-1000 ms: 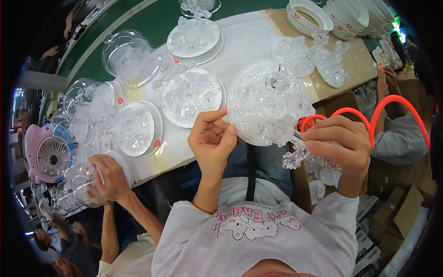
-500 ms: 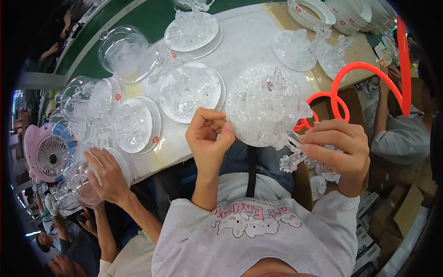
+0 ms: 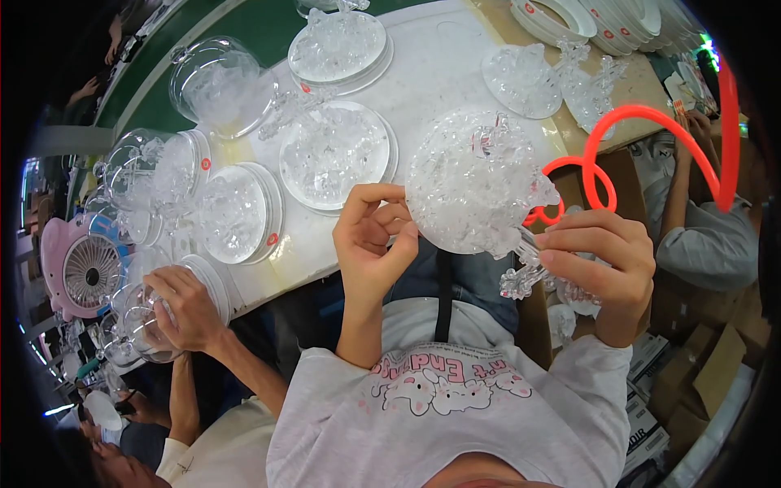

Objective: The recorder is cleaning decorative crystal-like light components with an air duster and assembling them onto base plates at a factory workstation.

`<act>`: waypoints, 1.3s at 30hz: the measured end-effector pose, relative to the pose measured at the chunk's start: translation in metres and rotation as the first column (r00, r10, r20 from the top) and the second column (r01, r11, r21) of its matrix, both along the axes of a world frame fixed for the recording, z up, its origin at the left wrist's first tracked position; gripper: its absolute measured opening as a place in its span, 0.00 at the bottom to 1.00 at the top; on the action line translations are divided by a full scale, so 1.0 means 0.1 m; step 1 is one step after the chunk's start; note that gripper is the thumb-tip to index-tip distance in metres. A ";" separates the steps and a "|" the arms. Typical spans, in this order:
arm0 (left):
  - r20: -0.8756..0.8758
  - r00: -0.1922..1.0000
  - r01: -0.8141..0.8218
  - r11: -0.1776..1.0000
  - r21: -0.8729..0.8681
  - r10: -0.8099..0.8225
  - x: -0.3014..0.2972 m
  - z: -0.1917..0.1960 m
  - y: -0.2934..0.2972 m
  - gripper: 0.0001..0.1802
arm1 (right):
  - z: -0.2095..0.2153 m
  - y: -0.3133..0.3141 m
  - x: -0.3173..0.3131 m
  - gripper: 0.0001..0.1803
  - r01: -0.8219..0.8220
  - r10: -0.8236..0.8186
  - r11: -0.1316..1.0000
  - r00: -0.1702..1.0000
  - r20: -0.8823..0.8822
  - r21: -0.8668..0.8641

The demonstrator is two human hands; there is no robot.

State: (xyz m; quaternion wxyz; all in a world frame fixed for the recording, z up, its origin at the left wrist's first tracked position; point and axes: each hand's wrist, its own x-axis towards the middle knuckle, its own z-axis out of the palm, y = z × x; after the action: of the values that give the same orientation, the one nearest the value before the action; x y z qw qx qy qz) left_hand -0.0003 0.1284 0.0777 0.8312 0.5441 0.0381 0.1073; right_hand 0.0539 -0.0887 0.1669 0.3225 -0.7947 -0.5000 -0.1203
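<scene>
A clear round plastic disc (image 3: 468, 191) with a rough, ice-like surface is held up before me over the table's near edge. My left hand (image 3: 373, 236) pinches its left rim between thumb and bent fingers. At the lower right rim, my right hand (image 3: 606, 264) grips a clear knobbly plastic piece (image 3: 522, 278) between thumb and fingers. That piece meets or overlaps the disc's edge; whether it is joined there I cannot tell. More clear plastic shows behind my right fingers, partly hidden.
White round bases with clear rough tops (image 3: 333, 154) stand on the white table (image 3: 439, 65). Loose clear discs (image 3: 521, 80) lie at far right, near white rings (image 3: 553, 20). A red coiled hose (image 3: 643, 114) hangs right. At left, a co-worker's hand (image 3: 191, 309) touches a clear dome near a pink fan (image 3: 85, 272).
The disc and both my hands have shifted slightly right in the picture, with my grips unchanged. The co-worker's fingers at left have curled more over the clear dome.
</scene>
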 end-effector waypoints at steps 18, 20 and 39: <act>-0.066 0.995 -0.075 0.997 0.013 0.075 0.03 -0.04 0.01 0.05 | -0.04 0.01 -0.07 0.16 -0.044 0.043 0.998 0.999 -0.033 -0.045; -0.062 0.993 -0.101 0.994 0.050 0.104 0.04 -0.04 0.01 0.04 | -0.04 0.01 -0.08 0.16 -0.041 0.036 0.997 0.996 -0.076 -0.061; -0.205 0.961 0.214 0.970 0.119 -0.187 0.12 -0.07 0.25 0.06 | -0.11 0.00 -0.09 0.11 -0.144 0.145 0.988 0.989 0.009 -0.062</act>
State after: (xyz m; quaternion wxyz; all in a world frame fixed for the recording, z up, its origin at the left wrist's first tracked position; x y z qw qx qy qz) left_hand 0.0117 0.1536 0.0708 0.7902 0.6098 0.0551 -0.0281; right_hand 0.0447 -0.0887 0.1557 0.3026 -0.7649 -0.5620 -0.0864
